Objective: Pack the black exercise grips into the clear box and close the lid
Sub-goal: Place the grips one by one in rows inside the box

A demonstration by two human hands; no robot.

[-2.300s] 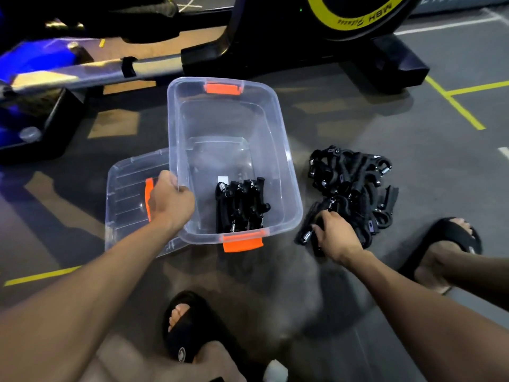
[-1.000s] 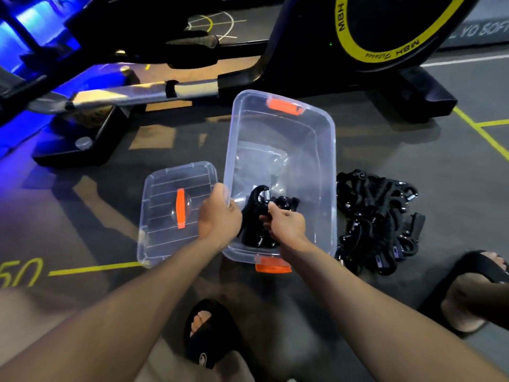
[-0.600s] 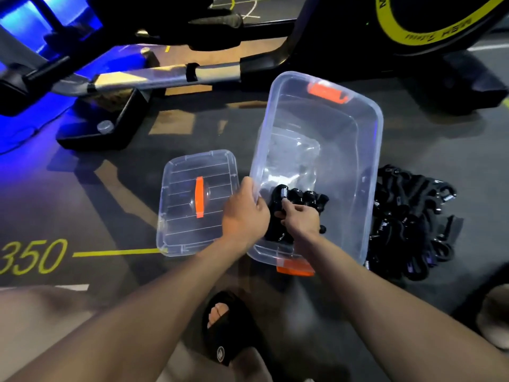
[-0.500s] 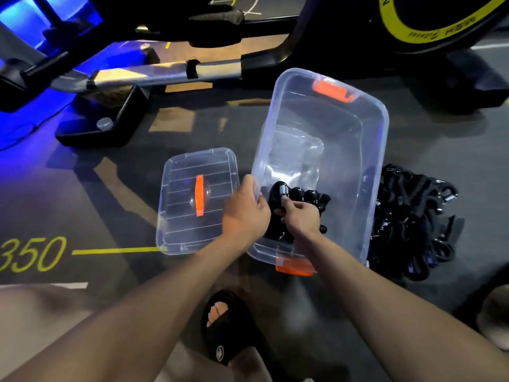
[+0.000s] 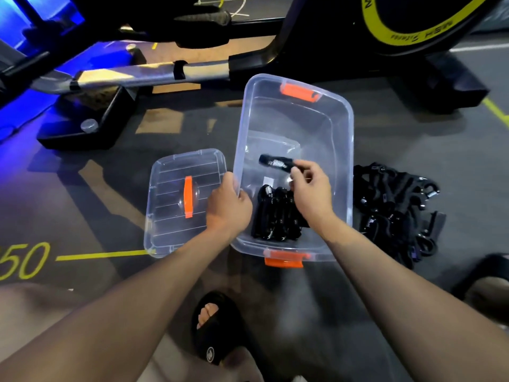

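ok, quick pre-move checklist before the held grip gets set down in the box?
1. Left hand steadying clear box at its left rim: ok.
2. Right hand pinching one black grip above the box floor: ok.
3. Bare floor space in the box beyond the packed grips: ok.
4. Lid off, lying left of the box, out of the way: ok.
5. Loose pile of grips on the floor right of the box, still to pack: not ok.
6. Firmness of the pinch: cannot tell.

Clear plastic storage box (image 5: 341, 150) with orange latches; black exercise grips (image 5: 275, 216) inside; dark grey floor (image 5: 413, 139) with yellow lines, blue glow upper left.
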